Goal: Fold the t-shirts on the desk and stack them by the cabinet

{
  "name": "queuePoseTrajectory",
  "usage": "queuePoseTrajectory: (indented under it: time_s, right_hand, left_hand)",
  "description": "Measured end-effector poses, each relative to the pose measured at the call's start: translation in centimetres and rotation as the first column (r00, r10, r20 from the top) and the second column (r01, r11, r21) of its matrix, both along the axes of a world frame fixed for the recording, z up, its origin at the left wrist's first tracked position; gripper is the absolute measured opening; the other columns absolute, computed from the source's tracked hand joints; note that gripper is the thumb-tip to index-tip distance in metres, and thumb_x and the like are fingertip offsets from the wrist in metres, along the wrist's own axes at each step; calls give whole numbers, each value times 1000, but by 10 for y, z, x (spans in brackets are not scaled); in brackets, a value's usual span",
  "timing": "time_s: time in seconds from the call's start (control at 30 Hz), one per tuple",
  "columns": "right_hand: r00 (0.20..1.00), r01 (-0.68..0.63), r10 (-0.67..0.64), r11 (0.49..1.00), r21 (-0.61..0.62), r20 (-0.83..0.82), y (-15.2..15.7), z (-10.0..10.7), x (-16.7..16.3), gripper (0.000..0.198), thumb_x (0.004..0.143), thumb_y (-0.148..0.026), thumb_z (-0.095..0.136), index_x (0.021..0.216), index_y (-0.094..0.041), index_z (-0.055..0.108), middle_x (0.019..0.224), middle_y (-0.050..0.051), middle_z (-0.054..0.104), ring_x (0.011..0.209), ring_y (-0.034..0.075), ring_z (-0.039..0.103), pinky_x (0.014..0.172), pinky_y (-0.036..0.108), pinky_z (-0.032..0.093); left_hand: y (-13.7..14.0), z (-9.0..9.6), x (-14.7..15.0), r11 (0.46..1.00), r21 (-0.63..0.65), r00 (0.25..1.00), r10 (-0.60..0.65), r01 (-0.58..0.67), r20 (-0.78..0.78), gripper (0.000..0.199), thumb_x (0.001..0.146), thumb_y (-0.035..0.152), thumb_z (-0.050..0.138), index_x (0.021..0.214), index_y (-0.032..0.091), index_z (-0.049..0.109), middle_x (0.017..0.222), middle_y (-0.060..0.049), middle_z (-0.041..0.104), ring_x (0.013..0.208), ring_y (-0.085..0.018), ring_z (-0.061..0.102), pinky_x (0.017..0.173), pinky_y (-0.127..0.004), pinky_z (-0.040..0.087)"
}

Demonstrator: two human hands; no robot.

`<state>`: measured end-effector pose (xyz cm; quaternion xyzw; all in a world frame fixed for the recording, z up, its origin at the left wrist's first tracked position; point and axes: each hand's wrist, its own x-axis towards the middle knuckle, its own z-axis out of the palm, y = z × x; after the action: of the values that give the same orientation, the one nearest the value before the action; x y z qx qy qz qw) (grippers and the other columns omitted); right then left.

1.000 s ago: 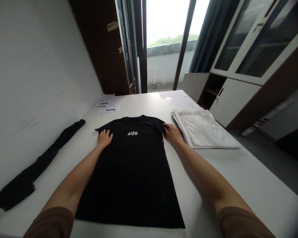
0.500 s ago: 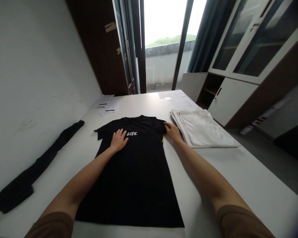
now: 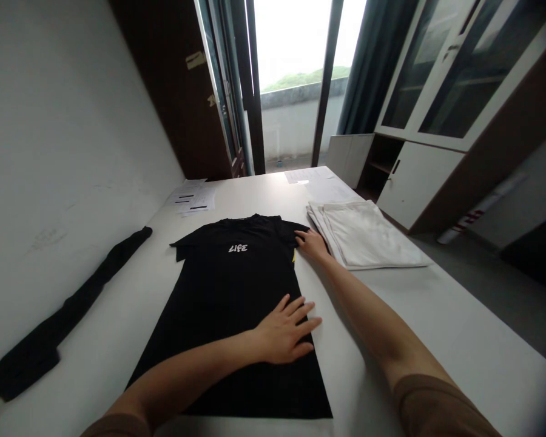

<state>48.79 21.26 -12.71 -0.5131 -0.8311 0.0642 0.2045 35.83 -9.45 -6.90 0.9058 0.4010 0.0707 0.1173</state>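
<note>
A black T-shirt (image 3: 236,285) lies spread on the white table, its collar at the far end and its hem towards me. Small white lettering marks its chest, and a bit of yellow shows under the right-hand sleeve. My left hand (image 3: 284,331) is open, fingers spread, over the shirt's lower right side, with its fingertips reaching past the side edge. At the right-hand sleeve, my right hand (image 3: 313,244) rests with its fingers a little apart on the sleeve's end.
Folded white cloth (image 3: 368,233) lies to the right of the shirt. A long black garment (image 3: 82,309) runs along the wall on the left. Papers (image 3: 193,197) lie at the far left of the table (image 3: 255,191), and more sheets at the far right. Cabinets stand beyond.
My left hand has moved from the shirt's chest down and right to its lower right side. My right hand stays at the sleeve, with its fingers now looking looser.
</note>
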Motion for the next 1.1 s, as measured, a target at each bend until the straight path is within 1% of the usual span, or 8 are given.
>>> queuePoseTrajectory:
  time_s: [0.17, 0.3, 0.43, 0.57, 0.7, 0.87, 1.0, 1.1]
  right_hand:
    - [999, 12, -12, 1000, -6, 42, -2, 0, -3, 48, 102, -41, 51, 143, -19, 61, 133, 16, 64, 136, 31, 47, 112, 40, 35]
    - [999, 48, -48, 999, -9, 6, -2, -1, -2, 51, 103, -42, 49, 146, -16, 58, 129, 18, 66, 124, 30, 58, 108, 39, 40]
    - [994, 60, -62, 998, -29, -85, -2, 0, -3, 52, 103, -43, 46, 147, -16, 56, 130, 17, 66, 117, 29, 64, 103, 38, 46]
    - [989, 43, -49, 998, -41, -138, -8, 6, -12, 55, 101, -43, 49, 149, -16, 54, 136, 17, 64, 120, 30, 62, 102, 39, 47]
    - [983, 65, -76, 996, -66, -167, -9, 14, -22, 56, 99, -43, 50, 147, -15, 55, 137, 17, 62, 122, 29, 62, 102, 37, 47]
    - [952, 195, -205, 979, -66, -226, -7, 16, -23, 51, 100, -37, 42, 139, -13, 62, 132, 19, 65, 121, 29, 61, 104, 39, 45]
    - [958, 239, -222, 968, 74, -182, -18, 19, -30, 53, 99, -37, 44, 140, -9, 59, 148, 22, 50, 139, 33, 45, 113, 46, 36]
    - [995, 80, -66, 978, 195, -76, -32, 24, -45, 49, 99, -37, 46, 143, -16, 58, 162, 15, 33, 151, 32, 25, 120, 50, 25]
  left_hand:
    - [-40, 21, 13, 991, -33, 991, -133, 133, 6, 60, 107, 51, 34, 159, 23, 31, 169, -11, 22, 157, -31, 15, 124, -57, 17]
    - [-52, 28, 8, 980, -31, 980, -199, 198, -21, 55, 107, 46, 38, 156, 22, 38, 167, -10, 27, 156, -28, 19, 124, -53, 22]
    - [-49, 22, 2, 976, 37, 977, -212, 213, -32, 41, 104, 26, 41, 143, 25, 54, 163, -4, 38, 154, -25, 24, 125, -49, 24]
    - [-44, 15, 3, 957, 104, 963, -271, 270, -7, 29, 102, 23, 46, 123, 23, 66, 149, -2, 55, 149, -24, 34, 123, -48, 27]
    - [-41, 14, 8, 941, 124, 947, -320, 315, 27, 19, 101, 22, 49, 109, 22, 67, 141, -2, 62, 135, -20, 51, 118, -42, 35]
    - [-41, 2, 7, 952, 94, 943, -301, 290, 143, 14, 100, 24, 53, 106, 22, 66, 136, -4, 65, 128, -20, 57, 115, -37, 36]
    - [-41, -8, 7, 960, 45, 926, -277, 275, 256, 12, 98, 26, 56, 103, 22, 66, 131, -3, 68, 126, -19, 59, 117, -35, 35]
    - [-36, 2, -2, 969, 28, 917, -240, 244, 318, 22, 98, 28, 57, 117, 22, 65, 135, -4, 67, 132, -19, 55, 118, -35, 36]
